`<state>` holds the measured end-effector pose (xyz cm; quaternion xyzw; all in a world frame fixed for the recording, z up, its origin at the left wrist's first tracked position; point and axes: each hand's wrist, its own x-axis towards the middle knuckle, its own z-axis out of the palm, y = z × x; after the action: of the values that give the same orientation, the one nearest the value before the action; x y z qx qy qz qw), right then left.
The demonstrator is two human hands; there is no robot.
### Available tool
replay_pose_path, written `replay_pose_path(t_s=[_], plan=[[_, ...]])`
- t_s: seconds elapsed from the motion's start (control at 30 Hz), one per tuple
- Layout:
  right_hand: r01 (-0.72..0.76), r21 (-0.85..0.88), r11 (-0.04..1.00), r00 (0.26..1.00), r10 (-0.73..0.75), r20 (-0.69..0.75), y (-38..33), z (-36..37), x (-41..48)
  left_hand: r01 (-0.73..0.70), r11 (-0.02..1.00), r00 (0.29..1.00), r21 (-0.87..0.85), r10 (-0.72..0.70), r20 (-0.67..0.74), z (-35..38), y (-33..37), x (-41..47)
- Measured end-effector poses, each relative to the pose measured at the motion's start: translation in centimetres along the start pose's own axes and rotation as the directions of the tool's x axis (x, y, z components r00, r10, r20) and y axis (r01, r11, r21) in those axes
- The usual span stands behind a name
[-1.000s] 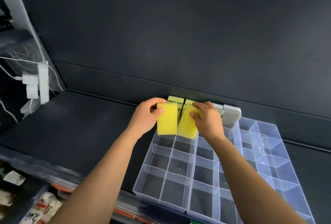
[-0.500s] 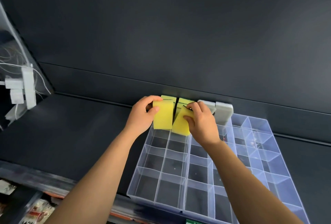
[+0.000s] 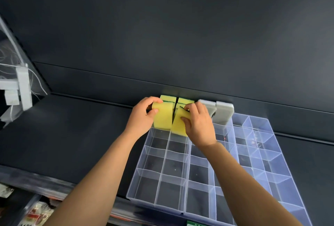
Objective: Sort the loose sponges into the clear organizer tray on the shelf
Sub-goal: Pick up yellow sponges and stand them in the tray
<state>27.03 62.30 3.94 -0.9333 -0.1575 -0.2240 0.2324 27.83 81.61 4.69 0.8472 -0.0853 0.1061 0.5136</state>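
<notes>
A clear organizer tray (image 3: 163, 171) with several square compartments lies on the dark shelf. At its far edge my left hand (image 3: 142, 117) grips an upright yellow sponge (image 3: 162, 117). My right hand (image 3: 197, 122) holds a second yellow sponge (image 3: 179, 124), tilted, right beside the first. Both sponges sit low at the tray's far-left compartments. Behind them two more yellow sponges (image 3: 184, 101) with green backing stand against the back wall. Two grey sponges (image 3: 224, 112) stand upright to the right, at the tray's far edge.
The dark shelf (image 3: 72, 135) stretches to the left of the tray, with a dark back wall behind. White plugs and cables (image 3: 18, 88) hang at the far left. Packaged goods (image 3: 36, 215) show on a lower shelf at the bottom left.
Both hands have pushed the two yellow sponges a little farther toward the back wall and lower at the tray's far edge. The camera view has shifted slightly.
</notes>
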Motion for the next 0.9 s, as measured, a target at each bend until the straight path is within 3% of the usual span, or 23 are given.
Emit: replay_pose_path(t_s=[0.13,0.4,0.57,0.73,0.9], plan=[[0.082,-0.006,0.997,0.992,-0.081,0.095,0.1,-0.3,0.5,-0.015,0.999,1.0,0.038,0.016,-0.026,-0.1,-0.3,-0.1],[0.036,0.003,0.999,0.974,-0.036,0.224,0.0,-0.5,0.6,-0.075,0.988,0.996,0.137,0.081,-0.041,0.2,-0.5,-0.1],[-0.005,-0.062,0.998,0.994,0.012,0.113,-0.5,0.8,-0.5,-0.068,0.985,0.997,0.157,0.061,0.044,0.3,-1.0,-0.3],[0.017,-0.044,0.999,0.991,-0.011,0.131,0.1,0.9,-1.2,-0.104,0.974,0.992,0.199,0.088,0.086,0.3,-1.6,-0.7],[-0.02,-0.075,0.997,0.998,0.024,0.059,-0.4,1.3,-1.7,-0.158,0.93,0.983,0.333,0.115,0.146,0.3,-2.3,-1.2]])
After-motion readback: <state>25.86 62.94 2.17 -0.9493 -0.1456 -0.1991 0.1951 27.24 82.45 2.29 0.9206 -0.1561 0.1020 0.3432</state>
